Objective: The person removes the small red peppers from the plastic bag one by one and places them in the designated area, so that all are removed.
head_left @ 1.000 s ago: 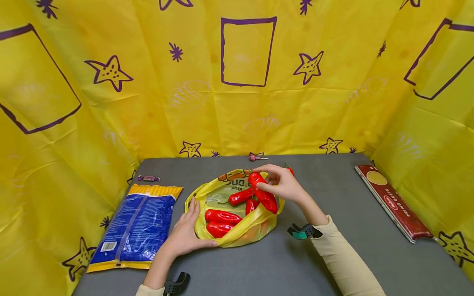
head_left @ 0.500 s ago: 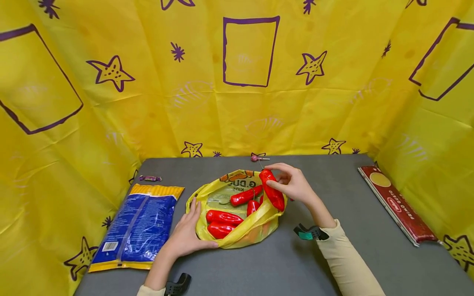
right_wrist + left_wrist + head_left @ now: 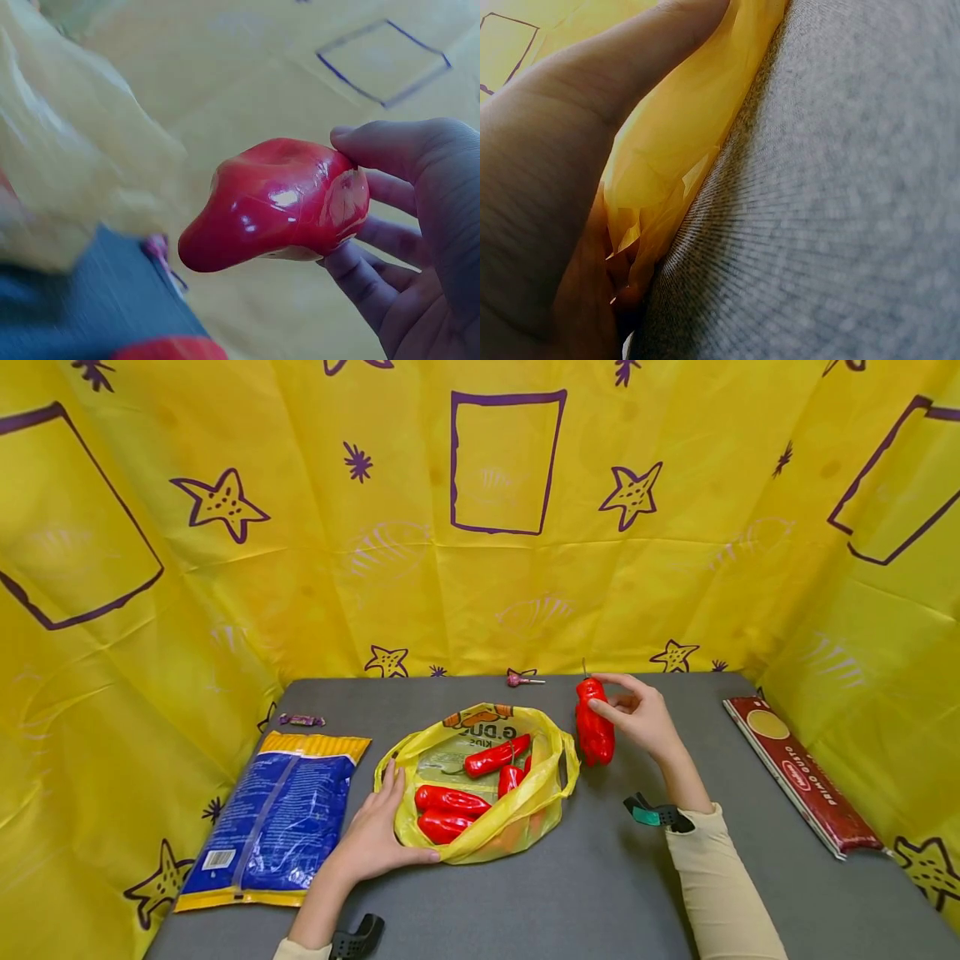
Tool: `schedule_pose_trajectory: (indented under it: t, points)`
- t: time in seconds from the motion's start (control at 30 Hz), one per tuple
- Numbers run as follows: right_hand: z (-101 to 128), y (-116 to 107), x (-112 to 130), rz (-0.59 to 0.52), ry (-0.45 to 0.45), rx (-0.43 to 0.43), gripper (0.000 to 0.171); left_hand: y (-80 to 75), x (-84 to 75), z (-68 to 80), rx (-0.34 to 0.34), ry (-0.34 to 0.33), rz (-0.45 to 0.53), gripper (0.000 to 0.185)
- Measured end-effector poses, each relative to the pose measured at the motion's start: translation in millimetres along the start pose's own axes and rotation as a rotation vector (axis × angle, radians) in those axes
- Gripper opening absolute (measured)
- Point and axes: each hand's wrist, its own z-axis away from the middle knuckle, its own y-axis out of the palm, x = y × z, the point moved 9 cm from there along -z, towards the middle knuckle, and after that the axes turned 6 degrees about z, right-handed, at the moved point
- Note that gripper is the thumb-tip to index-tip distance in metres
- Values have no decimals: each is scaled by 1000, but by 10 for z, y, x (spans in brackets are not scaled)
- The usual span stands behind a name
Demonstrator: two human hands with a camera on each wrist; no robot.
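Note:
A yellow plastic bag [image 3: 480, 843] lies open on the grey table [image 3: 600, 893] with several red peppers [image 3: 450, 799] inside. My left hand [image 3: 375, 839] rests flat on the bag's left edge, fingers straight; in the left wrist view the palm [image 3: 547, 187] presses against the yellow plastic [image 3: 682, 150]. My right hand [image 3: 637, 714] holds one red pepper [image 3: 594, 731] upright, just right of the bag and above the table. The right wrist view shows fingers [image 3: 375, 150] curled round that pepper [image 3: 277, 202].
A blue and yellow packet [image 3: 273, 818] lies at the left. A long red pasta box [image 3: 798, 772] lies along the right edge. A small purple sweet [image 3: 302, 721] and a pink lollipop [image 3: 521, 680] sit near the back. Yellow patterned cloth walls the table in.
My right hand has lifted one red pepper out of the bag and carried it to the right, clear of the bag's rim. The left hand has stayed on the bag.

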Motion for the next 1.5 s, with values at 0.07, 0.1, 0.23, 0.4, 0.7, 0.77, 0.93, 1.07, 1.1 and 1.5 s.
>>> schedule_pose_trajectory:
  t: [0.07,0.1,0.23,0.4,0.7,0.77,0.93,1.07,1.1,1.5]
  points:
    - [14,-106,-93,25,28,-32,43,-2,1,1,-1,-1,1,148]
    - [23,-153,-136,41,41,-45,43,-4,0,2,-1,-1,2,148]
    - [54,-302,-305,95,86,-79,44,-8,-6,0,-2,-1,5,148]
    - [89,-397,-594,147,162,-81,48,-9,-6,-3,-3,0,1,148]
    - [216,-340,-1176,98,348,-19,58,-2,13,3,-7,-10,-7,148]
    - [240,-304,-1291,80,378,-11,58,-3,10,-1,-9,-7,-10,148]
    - [271,-252,-1479,71,415,-29,59,-2,1,-8,-6,-5,-9,148]
    - [262,-227,-1540,97,416,-73,60,1,1,-7,-5,-9,-9,147]
    - [258,-222,-1546,113,411,-84,59,1,3,-7,-5,-10,-8,147]
    - [252,-232,-1520,272,351,-187,53,4,4,0,-11,-10,-10,147]
